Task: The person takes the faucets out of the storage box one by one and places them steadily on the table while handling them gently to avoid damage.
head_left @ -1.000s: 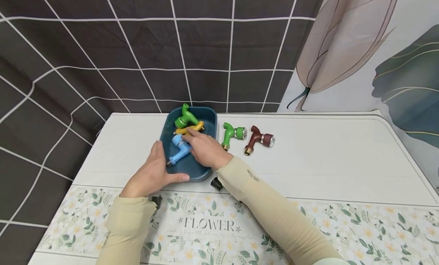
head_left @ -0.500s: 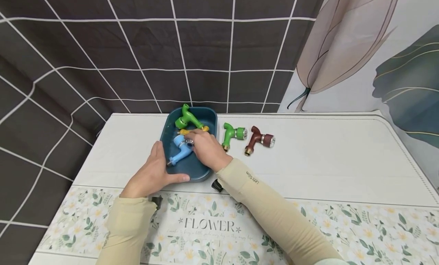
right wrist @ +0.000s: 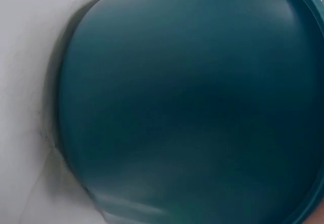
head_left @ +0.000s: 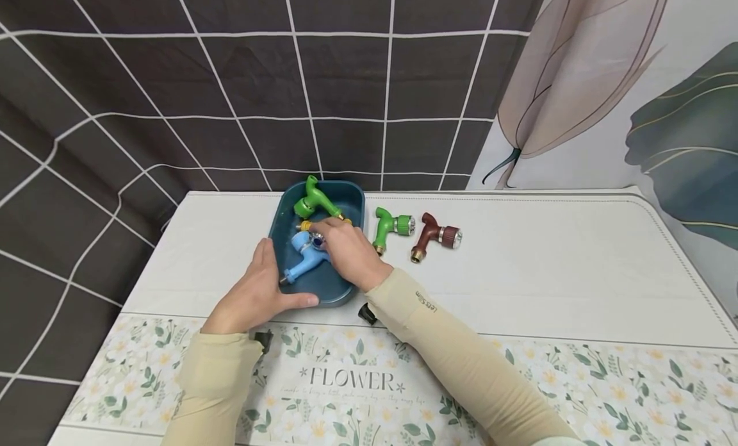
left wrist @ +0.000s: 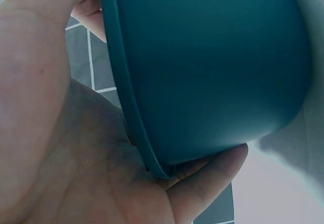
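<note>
A dark teal basin [head_left: 278,210] holds several small faucets. My left hand [head_left: 252,295] braces its near left corner from outside, fingers along the left wall, thumb along the front; in the left wrist view straight fingers [left wrist: 207,183] touch the basin wall [left wrist: 202,57]. My right hand [head_left: 350,252] reaches inside and grips the yellow faucet [head_left: 305,226], mostly covered by the fingers. A light blue faucet [head_left: 302,264] lies just under that hand; a green faucet [head_left: 314,199] leans at the far end. The right wrist view shows only the basin's outer wall [right wrist: 192,107].
Right of the basin, a second green faucet [head_left: 386,228] and a dark red faucet [head_left: 431,234] lie on the white table [head_left: 548,266]. A floral cloth strip [head_left: 576,382] runs along the front. Behind rises a dark grid-patterned backdrop [head_left: 346,74].
My right hand has shifted slightly toward me, and the yellow faucet has moved right and nearer with it. The blue faucet has edged a little nearer. My left hand has stayed put.
</note>
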### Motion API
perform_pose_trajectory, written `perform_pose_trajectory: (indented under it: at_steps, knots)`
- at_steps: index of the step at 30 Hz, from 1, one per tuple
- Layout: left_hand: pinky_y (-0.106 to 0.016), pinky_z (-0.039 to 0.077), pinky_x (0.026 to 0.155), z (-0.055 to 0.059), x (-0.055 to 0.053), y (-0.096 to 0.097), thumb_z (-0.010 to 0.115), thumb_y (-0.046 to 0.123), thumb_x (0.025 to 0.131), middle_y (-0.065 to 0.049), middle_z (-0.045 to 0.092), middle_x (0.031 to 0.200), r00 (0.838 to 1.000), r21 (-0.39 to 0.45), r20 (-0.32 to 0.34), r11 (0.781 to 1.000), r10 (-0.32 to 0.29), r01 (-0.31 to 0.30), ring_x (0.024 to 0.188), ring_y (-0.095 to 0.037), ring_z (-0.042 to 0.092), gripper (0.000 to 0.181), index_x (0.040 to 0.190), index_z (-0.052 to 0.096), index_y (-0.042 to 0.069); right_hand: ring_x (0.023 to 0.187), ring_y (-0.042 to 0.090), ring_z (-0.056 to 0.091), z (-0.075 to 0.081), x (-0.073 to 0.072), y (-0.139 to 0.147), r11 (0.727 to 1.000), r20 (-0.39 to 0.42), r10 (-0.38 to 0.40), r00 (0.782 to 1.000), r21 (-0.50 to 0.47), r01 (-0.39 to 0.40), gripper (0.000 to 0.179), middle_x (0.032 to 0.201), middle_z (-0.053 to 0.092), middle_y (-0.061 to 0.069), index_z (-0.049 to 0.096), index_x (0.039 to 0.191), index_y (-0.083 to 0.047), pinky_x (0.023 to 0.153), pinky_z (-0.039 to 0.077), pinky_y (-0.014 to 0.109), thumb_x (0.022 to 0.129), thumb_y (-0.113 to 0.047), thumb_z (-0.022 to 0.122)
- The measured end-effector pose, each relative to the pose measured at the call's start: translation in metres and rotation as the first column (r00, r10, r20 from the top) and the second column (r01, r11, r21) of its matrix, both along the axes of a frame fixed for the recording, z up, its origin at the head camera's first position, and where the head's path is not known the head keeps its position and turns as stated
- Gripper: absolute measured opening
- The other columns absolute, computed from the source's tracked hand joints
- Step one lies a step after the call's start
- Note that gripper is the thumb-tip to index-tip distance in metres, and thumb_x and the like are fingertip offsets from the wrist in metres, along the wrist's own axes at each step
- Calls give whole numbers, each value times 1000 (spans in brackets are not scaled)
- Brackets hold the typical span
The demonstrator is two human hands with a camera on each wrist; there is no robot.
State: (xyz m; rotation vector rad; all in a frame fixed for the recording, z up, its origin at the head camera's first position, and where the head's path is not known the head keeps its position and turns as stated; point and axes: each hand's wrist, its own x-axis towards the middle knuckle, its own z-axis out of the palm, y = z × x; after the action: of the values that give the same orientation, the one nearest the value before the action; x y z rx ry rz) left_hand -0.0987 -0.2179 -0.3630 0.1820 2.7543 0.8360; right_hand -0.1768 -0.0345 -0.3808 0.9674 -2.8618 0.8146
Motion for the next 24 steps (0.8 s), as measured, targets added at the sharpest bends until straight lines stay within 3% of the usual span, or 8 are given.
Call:
perform_pose_trajectory:
  at_steps: [11,24]
  knots:
    - [-60,26,114,1,0,0,79,54,82,-36,-8,159,1000,-24,21,1000,3,-3,147,-51,10,135,151,-14,-15,129,25,55,1,3,8,991,-6,36,999,-129,-37,35,139,57,10,61,135,-7,103,48,39,101,-3,57]
    - [-59,27,114,1,0,0,79,55,82,-35,-8,160,1000,-18,19,1000,1,-1,147,-50,12,135,151,-14,-15,123,21,59,4,6,11,967,-96,34,995,-249,-57,31,135,61,8,66,127,-6,100,49,32,96,-4,66]
